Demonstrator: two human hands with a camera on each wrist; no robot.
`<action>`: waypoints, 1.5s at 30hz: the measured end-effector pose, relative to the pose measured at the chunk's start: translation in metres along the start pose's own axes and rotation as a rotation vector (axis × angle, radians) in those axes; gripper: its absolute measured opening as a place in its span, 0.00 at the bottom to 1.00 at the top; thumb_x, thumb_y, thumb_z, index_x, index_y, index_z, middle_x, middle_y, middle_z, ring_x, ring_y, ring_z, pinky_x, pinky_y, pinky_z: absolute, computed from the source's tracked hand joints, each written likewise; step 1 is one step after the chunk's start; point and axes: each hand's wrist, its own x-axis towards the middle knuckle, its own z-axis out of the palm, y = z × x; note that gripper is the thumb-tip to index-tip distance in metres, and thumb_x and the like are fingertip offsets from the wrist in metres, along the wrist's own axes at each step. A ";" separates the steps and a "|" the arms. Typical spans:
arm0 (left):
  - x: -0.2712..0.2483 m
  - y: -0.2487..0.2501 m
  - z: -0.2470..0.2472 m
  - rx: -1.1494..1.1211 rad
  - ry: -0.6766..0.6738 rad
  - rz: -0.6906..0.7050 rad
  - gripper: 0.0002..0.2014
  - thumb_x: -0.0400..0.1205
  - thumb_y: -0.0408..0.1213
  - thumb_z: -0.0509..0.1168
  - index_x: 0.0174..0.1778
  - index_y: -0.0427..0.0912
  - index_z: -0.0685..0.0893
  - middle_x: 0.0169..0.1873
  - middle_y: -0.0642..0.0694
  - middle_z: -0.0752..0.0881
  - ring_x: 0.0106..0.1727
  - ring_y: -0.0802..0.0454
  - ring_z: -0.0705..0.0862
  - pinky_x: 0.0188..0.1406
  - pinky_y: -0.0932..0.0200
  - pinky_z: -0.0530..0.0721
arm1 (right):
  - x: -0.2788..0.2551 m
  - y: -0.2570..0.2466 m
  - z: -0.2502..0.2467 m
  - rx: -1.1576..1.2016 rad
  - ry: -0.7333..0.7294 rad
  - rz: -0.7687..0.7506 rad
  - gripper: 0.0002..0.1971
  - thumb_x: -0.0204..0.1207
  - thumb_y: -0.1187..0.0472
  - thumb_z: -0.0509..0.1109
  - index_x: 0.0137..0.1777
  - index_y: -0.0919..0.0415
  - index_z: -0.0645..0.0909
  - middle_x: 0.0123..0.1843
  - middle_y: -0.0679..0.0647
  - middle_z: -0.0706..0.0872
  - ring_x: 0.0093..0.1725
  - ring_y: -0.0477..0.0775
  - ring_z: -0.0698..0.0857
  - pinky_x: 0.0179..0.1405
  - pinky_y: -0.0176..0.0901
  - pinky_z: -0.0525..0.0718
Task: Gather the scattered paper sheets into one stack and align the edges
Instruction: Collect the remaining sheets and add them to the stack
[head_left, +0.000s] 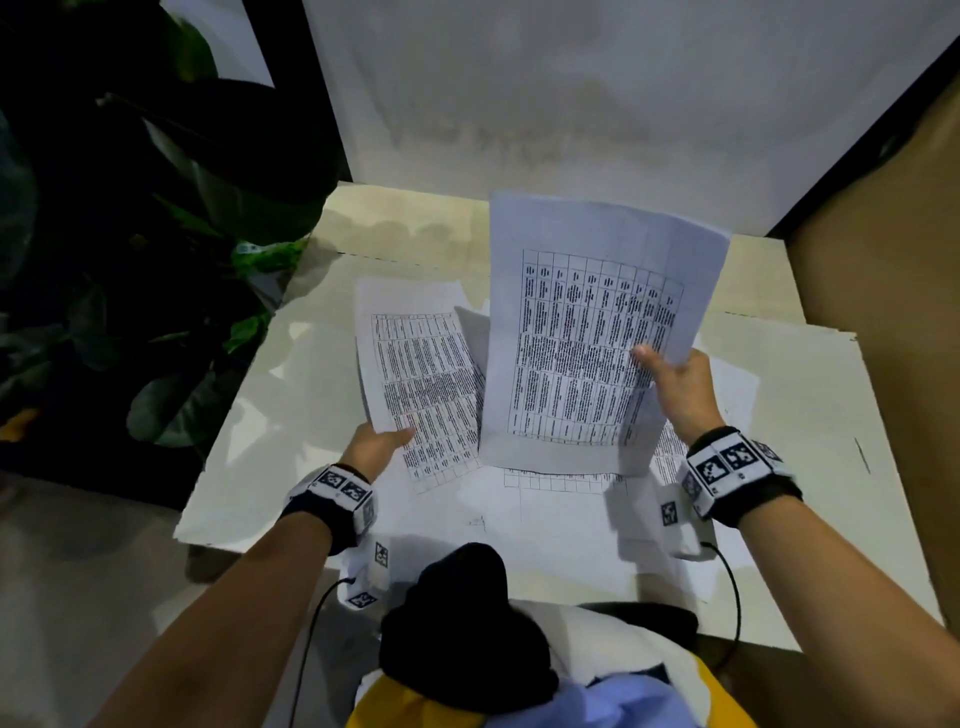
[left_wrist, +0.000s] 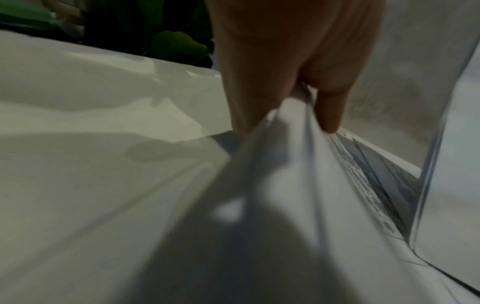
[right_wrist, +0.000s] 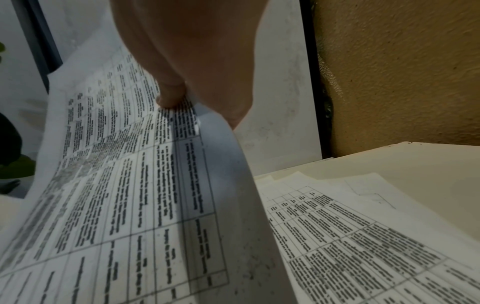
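My right hand (head_left: 670, 382) pinches the right edge of a printed table sheet (head_left: 582, 332) and holds it raised and tilted above the table; the thumb (right_wrist: 168, 96) lies on its printed face. My left hand (head_left: 376, 441) pinches the lower left corner of a second printed sheet (head_left: 421, 374), lifted off the surface, with fingers (left_wrist: 330, 115) on its edge. More printed sheets (head_left: 566, 519) lie overlapping on the white table (head_left: 291, 415) under both hands, and some (right_wrist: 350, 236) spread to the right.
A leafy dark plant (head_left: 156, 218) stands off the table's left side. A white wall panel (head_left: 597, 93) rises behind the table and a brown wall (head_left: 893, 260) at the right. Cables (head_left: 732, 597) hang from both wristbands near the front edge.
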 end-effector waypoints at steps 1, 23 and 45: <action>-0.002 0.002 0.001 0.117 -0.009 -0.001 0.38 0.79 0.42 0.65 0.76 0.28 0.52 0.78 0.32 0.61 0.78 0.37 0.63 0.75 0.48 0.64 | 0.000 0.000 0.000 -0.003 -0.003 0.001 0.15 0.76 0.57 0.67 0.29 0.55 0.68 0.27 0.51 0.72 0.27 0.52 0.70 0.31 0.43 0.74; -0.084 0.081 -0.075 -0.114 0.260 0.777 0.09 0.81 0.27 0.60 0.46 0.45 0.82 0.37 0.51 0.87 0.39 0.61 0.83 0.41 0.63 0.83 | 0.006 0.001 -0.024 -0.128 0.209 0.025 0.08 0.78 0.63 0.65 0.49 0.68 0.83 0.40 0.59 0.81 0.38 0.56 0.78 0.39 0.48 0.81; -0.119 0.101 -0.052 -0.058 0.248 0.531 0.28 0.81 0.39 0.62 0.61 0.13 0.69 0.62 0.16 0.73 0.62 0.19 0.74 0.63 0.29 0.71 | 0.001 -0.022 -0.053 -0.043 0.085 0.298 0.19 0.78 0.66 0.65 0.68 0.72 0.71 0.59 0.63 0.81 0.53 0.60 0.79 0.55 0.46 0.78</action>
